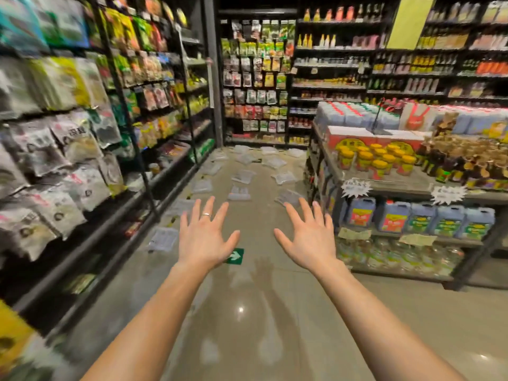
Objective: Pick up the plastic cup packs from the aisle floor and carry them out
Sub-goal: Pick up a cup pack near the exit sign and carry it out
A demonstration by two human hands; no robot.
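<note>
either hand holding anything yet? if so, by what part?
Nothing held. The left hand and right hand are both open with fingers spread, raised above the floor; the cup packs lie ahead along the aisle, untouched.

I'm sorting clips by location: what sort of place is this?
Most likely a supermarket aisle: tall dark racks hung with colourful foil snack bags, a display island of yellow-lidded jars and blue plastic jugs. Clear plastic cup packs litter the glossy grey floor.
</note>
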